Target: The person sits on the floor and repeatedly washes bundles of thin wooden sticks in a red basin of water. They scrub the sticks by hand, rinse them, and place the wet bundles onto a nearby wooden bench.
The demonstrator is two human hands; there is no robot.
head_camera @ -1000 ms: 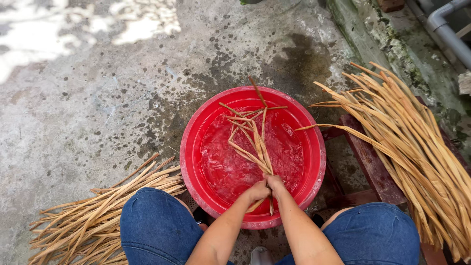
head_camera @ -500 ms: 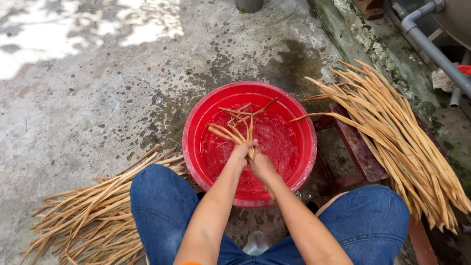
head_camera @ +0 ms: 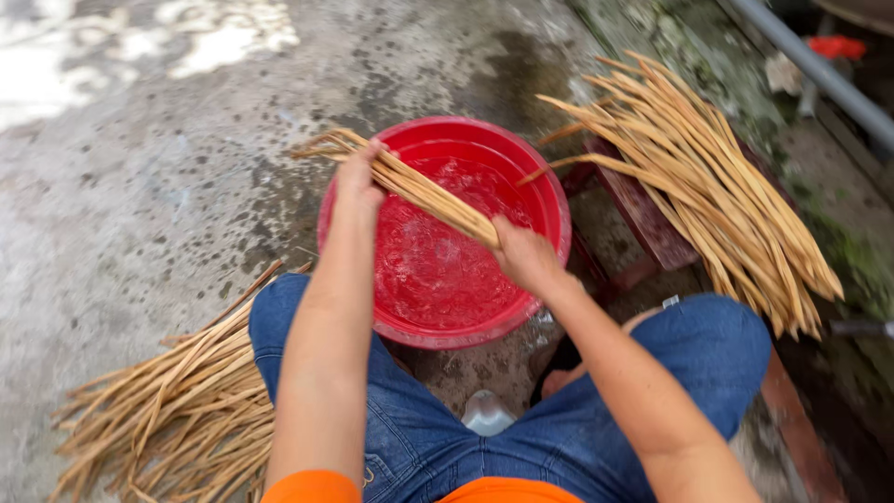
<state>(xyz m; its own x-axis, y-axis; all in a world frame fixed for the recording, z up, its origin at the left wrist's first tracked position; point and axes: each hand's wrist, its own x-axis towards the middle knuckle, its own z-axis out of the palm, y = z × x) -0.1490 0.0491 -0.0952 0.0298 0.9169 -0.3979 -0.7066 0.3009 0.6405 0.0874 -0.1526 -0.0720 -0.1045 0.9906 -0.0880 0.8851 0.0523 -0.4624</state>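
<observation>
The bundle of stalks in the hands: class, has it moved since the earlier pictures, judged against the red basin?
Yes. The bundle of stalks has come up out of the red basin and now lies across its left rim, held by the left hand and right hand.

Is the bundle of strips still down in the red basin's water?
No, both hands, left hand and right hand, hold the bundle of strips above the red basin.

I hold a slim bundle of long, tan, wet stalks [head_camera: 424, 189] slanting above the red basin [head_camera: 549, 200] of water, its splayed far end jutting past the rim.
</observation>
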